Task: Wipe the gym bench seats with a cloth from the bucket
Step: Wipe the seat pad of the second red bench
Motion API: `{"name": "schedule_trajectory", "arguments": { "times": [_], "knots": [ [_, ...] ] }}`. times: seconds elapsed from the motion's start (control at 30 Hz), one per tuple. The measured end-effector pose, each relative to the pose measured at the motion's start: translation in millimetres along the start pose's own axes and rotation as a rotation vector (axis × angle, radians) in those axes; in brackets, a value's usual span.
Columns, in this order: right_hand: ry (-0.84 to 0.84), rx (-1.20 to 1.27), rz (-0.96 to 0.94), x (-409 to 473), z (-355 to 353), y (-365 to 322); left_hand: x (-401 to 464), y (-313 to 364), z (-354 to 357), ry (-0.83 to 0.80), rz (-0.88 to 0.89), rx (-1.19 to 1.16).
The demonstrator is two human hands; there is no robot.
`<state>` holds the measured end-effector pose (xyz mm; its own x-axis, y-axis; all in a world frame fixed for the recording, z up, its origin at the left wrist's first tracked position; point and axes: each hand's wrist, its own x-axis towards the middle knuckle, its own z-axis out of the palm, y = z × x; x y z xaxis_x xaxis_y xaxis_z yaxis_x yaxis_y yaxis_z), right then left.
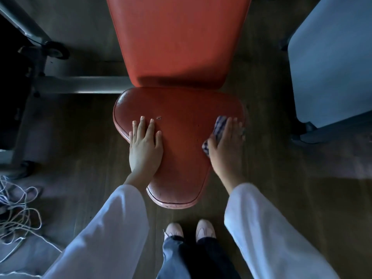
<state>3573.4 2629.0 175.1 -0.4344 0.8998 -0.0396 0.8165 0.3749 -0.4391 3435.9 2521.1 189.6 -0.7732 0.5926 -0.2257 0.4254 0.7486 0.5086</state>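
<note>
Nearest: two shoes (189, 231) on the wood floor (271, 137), below and between the hands, dark trouser legs cut off by the bottom edge. Both arms in white sleeves (112, 228) are reaching forward and down. Left hand (145, 147) is lying flat, palm down, fingers straight and slightly spread, on the left edge of the red seat pad (181, 125); holding nothing. Right hand (225, 141) is pressing flat with straight fingers on a checked cloth (218, 128) at the pad's right edge. Cloth is mostly hidden under the palm, only strips showing by thumb and fingertips. Beyond the hands: red backrest pad (177, 41), top cut off. Left of the left hand: grey frame bar (80, 84), tangled cord (18, 214), dark, hard to make out. Far right: grey-blue padded block (332, 67), partly out of view.
</note>
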Motion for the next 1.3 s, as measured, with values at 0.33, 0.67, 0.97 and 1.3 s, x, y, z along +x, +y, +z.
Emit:
{"name": "schedule_trajectory", "arguments": {
  "times": [0.33, 0.67, 0.97, 1.3],
  "knots": [
    [0.037, -0.136, -0.127, 17.8, 6.5, -3.8, 34.9, 12.7, 5.2, -0.062, 0.018, 0.169],
    [0.021, -0.135, -0.216, 48.2, 31.6, -41.8, 50.2, 16.6, 12.7, -0.018, 0.006, 0.196],
    [0.092, -0.123, -0.025, 102.9, 10.8, 2.4, 52.8, 18.4, 13.2, -0.003, -0.004, 0.21],
    [0.062, -0.072, -0.294, 62.5, 18.0, -15.5, 54.1, 18.1, 13.0, 0.029, 0.004, 0.199]
  ]
}}
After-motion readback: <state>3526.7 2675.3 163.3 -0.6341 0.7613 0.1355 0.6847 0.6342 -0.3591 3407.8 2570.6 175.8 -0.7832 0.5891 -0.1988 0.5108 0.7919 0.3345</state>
